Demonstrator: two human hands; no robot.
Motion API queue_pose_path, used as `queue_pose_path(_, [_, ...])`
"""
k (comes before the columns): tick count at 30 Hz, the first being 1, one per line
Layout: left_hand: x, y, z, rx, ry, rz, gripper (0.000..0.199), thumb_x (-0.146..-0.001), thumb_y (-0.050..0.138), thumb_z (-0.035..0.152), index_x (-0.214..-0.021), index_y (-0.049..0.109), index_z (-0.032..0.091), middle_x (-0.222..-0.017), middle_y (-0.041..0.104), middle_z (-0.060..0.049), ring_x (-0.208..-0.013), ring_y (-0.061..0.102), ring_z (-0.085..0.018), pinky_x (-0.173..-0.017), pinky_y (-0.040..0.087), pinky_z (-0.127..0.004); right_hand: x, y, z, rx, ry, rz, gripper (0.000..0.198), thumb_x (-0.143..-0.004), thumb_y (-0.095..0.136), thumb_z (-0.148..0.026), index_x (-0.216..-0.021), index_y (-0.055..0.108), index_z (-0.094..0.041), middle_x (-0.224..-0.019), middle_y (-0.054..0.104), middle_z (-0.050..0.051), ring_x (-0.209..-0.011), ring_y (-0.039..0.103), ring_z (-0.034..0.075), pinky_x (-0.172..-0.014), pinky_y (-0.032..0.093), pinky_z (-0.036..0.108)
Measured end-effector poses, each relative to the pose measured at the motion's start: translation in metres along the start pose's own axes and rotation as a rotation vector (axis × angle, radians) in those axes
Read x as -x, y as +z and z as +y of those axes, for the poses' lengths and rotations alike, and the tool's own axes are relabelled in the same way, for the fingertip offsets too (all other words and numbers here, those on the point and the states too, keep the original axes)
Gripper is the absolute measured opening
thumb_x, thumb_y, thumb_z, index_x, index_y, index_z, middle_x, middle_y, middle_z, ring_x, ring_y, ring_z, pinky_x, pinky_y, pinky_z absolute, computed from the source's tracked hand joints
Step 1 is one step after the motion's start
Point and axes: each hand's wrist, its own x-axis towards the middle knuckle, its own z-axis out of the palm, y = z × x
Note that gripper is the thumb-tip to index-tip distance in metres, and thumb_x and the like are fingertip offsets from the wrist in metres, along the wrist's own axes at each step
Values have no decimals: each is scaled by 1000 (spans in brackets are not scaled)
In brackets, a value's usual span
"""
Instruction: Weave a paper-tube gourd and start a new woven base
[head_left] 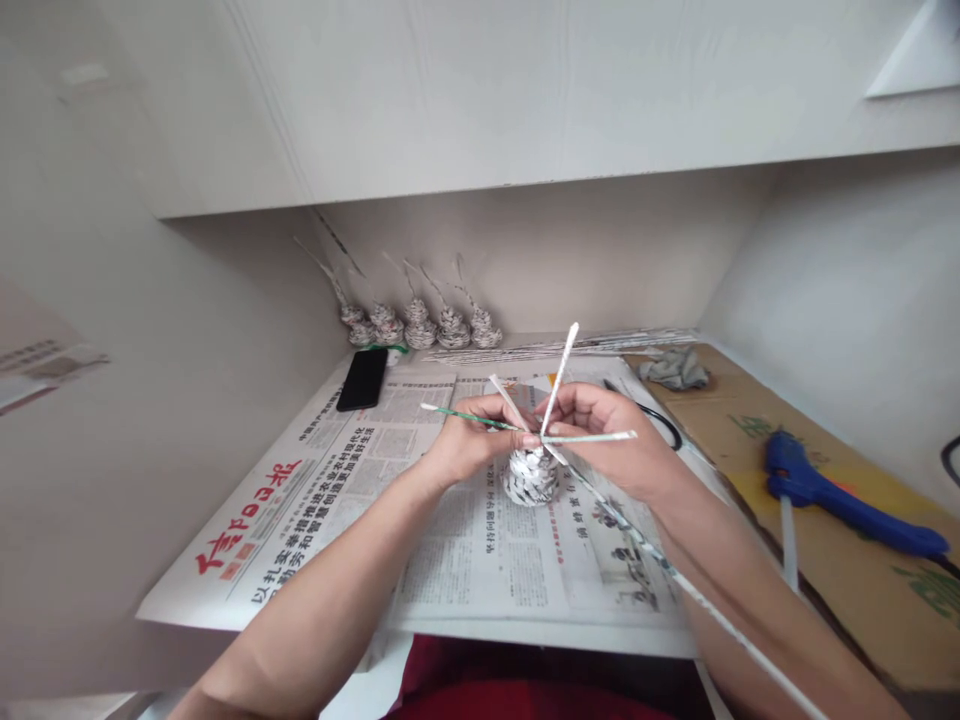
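A small gourd-like piece woven from rolled newspaper strips (pixel 531 478) stands over the newspaper in front of me. Several paper strips stick out from its top; one long strip (pixel 705 600) trails down to the lower right, across my right forearm. My left hand (pixel 480 440) is closed at the left of the top, thumb pressed on the weave, with a green-marked strip poking out past it. At the right of the top, my right hand (pixel 600 430) pinches the strips, thumb and fingers together. Its exact hold on a single strip is partly hidden.
Several finished woven paper gourds (pixel 452 328) line the back left. A black phone (pixel 363 380) lies on the newspaper (pixel 300 520). Loose paper rods (pixel 570 345) run along the back. On cardboard (pixel 720 420) at right are a grey cloth (pixel 675 368) and a blue glue gun (pixel 847 505).
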Motion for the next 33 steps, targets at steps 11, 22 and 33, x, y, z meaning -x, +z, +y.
queue_pose_path(11, [-5, 0, -8, 124, 4, 44, 28, -61, 84, 29, -66, 62, 13, -76, 71, -4, -74, 64, -16, -75, 49, -32, 1, -4, -4, 130, -33, -113, 20, -79, 62, -22, -99, 62, -19, -91, 67, 2, -79, 64, 15, -70, 51, 28])
queue_pose_path(22, [-6, -7, -11, 86, 53, -22, 23, -66, 81, 26, -71, 63, 13, -83, 72, -5, -77, 65, -16, -74, 49, -30, 7, -5, -5, 455, -34, 40, 5, -77, 64, -24, -81, 63, -22, -74, 68, -1, -65, 60, 14, -58, 44, 26])
queue_pose_path(33, [-6, -10, -13, 23, 130, 11, 17, -71, 78, 22, -72, 64, 13, -85, 71, -5, -80, 65, -15, -75, 49, -29, 4, 2, -1, 247, -9, 35, 21, -72, 74, -36, -82, 65, -19, -76, 69, 2, -68, 64, 15, -59, 48, 25])
